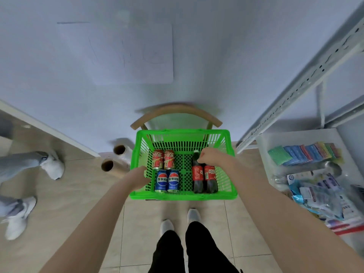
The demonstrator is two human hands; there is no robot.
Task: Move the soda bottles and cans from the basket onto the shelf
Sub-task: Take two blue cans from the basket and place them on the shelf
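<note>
Here, the right hand (211,157) has its fingers curled into a tight pinch round the neck of the right cola bottle (210,179), whose cap is hidden under the knuckles. Just beside it lies the left cola bottle (197,177), touching it side by side, its dark cap free of the hand. Both bottles rest on the floor of the green basket (183,197), along its right wall, red labels facing up.

The left hand (140,179) holds the basket's left wall, fingers folded over the mesh. How each finger lies is too blurred to tell.

Along the left side of the basket lie four cans in two touching pairs. The red cans (163,159) are farther from the person, and the blue cans (167,181) are nearer, just beside the left hand. A bare strip of green lattice separates the cans from the bottles.

Just behind the basket curves the wooden backrest of a chair (177,111).

To the right stands the shelf (295,138), a white board under a grey perforated upright. It carries a row of coloured sponges (305,152) and a heap of plastic packets (325,194).

Left of the basket, two rolls (114,157) lie by the wall. Farther left are another person's white shoes (53,166).
</note>
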